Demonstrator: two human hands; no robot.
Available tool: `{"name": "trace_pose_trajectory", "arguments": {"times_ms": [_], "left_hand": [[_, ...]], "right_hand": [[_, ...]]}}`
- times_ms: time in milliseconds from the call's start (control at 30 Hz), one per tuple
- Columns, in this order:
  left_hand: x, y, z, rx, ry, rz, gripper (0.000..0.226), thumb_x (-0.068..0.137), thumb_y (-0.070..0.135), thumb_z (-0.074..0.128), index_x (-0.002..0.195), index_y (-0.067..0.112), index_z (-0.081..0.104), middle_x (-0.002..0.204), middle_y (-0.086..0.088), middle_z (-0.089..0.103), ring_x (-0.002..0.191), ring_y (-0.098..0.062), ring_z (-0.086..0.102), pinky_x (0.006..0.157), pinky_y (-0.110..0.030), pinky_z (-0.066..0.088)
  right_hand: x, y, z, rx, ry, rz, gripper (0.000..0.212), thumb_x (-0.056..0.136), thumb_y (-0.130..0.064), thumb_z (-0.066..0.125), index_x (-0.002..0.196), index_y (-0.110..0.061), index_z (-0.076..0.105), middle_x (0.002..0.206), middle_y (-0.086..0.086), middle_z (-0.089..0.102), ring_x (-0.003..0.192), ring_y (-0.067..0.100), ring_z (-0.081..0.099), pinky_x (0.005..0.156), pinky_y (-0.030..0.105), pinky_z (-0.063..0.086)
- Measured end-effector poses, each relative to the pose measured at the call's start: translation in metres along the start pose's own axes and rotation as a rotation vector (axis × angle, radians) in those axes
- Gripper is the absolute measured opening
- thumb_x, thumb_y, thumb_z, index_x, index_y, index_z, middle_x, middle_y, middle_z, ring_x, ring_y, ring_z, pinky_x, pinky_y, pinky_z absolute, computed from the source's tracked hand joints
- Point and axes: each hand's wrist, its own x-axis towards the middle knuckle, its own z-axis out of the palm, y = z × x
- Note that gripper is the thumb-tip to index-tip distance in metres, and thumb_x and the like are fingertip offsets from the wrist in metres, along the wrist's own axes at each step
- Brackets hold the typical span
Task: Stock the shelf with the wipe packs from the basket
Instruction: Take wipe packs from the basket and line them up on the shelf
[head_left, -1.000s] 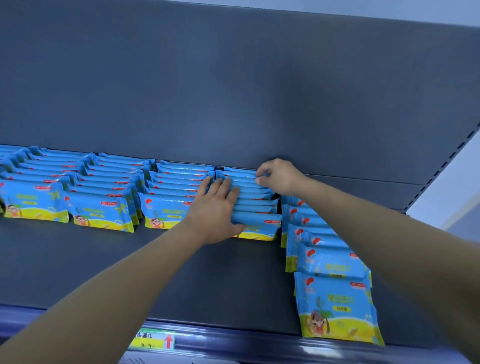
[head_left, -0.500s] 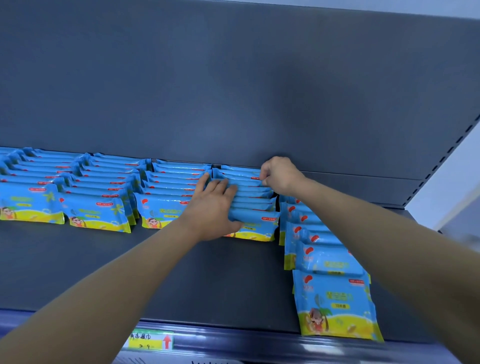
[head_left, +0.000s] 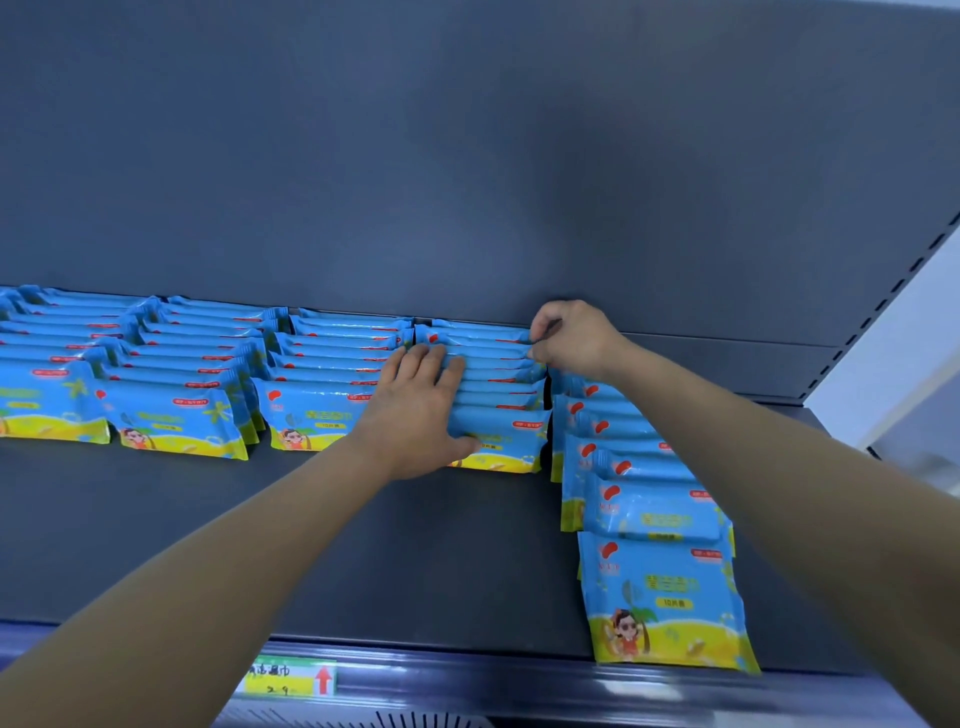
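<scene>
**Grey shelf lined along the back, front space yet to fill**

Dark grey metal shelf (head_left: 363, 551), backed by a plain grey back panel (head_left: 467, 156), carries blue-and-yellow plastic wipe packs (head_left: 176, 415) in overlapping rows that run forward from the panel. Several rows sit side by side across the left and centre, and each stops partway across the shelf. One longer row on the right (head_left: 660, 587) reaches the front edge.

The left hand (head_left: 415, 410) lies flat on the row just beside that long one (head_left: 506, 434). Its fingers are straight and close together over the pack tops, and its thumb rests against the front pack. The right hand (head_left: 571, 335) is at the rear of the same row, touching the back panel, with its fingers curled and pinching the edge of a rear pack.

This looks like squaring up a row already placed, not adding a new pack. Much of the stocking appears done. Bare shelf lies in front of the shorter rows, above the yellow-and-green price label (head_left: 291, 675), so more packs could go there. The basket is out of view, so I cannot tell how many packs remain.
</scene>
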Motion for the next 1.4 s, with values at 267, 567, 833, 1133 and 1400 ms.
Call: {"name": "trace_pose_trajectory", "arguments": {"times_ms": [267, 567, 833, 1133, 1400], "left_hand": [[-0.002, 0.001, -0.001, -0.018, -0.016, -0.002, 0.096, 0.075, 0.066, 0.052, 0.146, 0.014, 0.014, 0.154, -0.009, 0.012, 0.141, -0.025, 0.005, 0.116, -0.037, -0.004], [0.006, -0.002, -0.009, -0.08, -0.12, -0.01, 0.096, 0.072, 0.065, 0.057, 0.144, 0.017, 0.015, 0.157, -0.008, 0.003, 0.145, -0.022, 0.0, 0.117, -0.038, -0.002], [0.007, -0.004, -0.005, -0.068, -0.105, -0.004, 0.097, 0.071, 0.068, 0.054, 0.144, 0.018, 0.015, 0.156, -0.009, 0.005, 0.144, -0.021, 0.0, 0.116, -0.038, -0.005], [0.007, -0.006, -0.002, -0.034, -0.11, 0.001, 0.097, 0.074, 0.068, 0.052, 0.146, 0.017, 0.012, 0.157, -0.008, 0.002, 0.144, -0.023, -0.002, 0.116, -0.039, -0.007], [-0.002, -0.002, -0.007, 0.009, 0.027, 0.015, 0.088, 0.069, 0.065, 0.06, 0.139, 0.022, 0.028, 0.128, -0.002, 0.029, 0.121, -0.024, 0.026, 0.108, -0.04, 0.015]], "right_hand": [[0.001, -0.013, 0.01, -0.145, -0.025, -0.001, 0.02, 0.086, -0.006, 0.062, 0.092, 0.012, 0.064, 0.101, 0.022, 0.068, 0.099, 0.032, 0.064, 0.082, 0.037, 0.054], [0.009, -0.002, 0.01, 0.246, 0.052, 0.145, 0.016, 0.091, 0.0, 0.05, 0.092, -0.008, 0.064, 0.094, 0.011, 0.061, 0.086, 0.024, 0.064, 0.077, 0.033, 0.057], [0.016, -0.002, 0.019, 0.248, 0.002, 0.079, 0.015, 0.08, -0.01, 0.072, 0.093, -0.014, 0.065, 0.089, 0.001, 0.058, 0.089, 0.019, 0.061, 0.079, 0.033, 0.056], [0.003, -0.002, 0.003, 0.095, 0.044, -0.025, 0.009, 0.083, -0.014, 0.065, 0.076, -0.02, 0.065, 0.069, -0.01, 0.058, 0.067, 0.006, 0.055, 0.057, 0.014, 0.048], [-0.019, -0.008, 0.003, -0.066, -0.092, -0.137, 0.011, 0.077, -0.02, 0.075, 0.087, -0.016, 0.07, 0.083, -0.012, 0.054, 0.071, 0.0, 0.049, 0.065, 0.018, 0.037]]}}
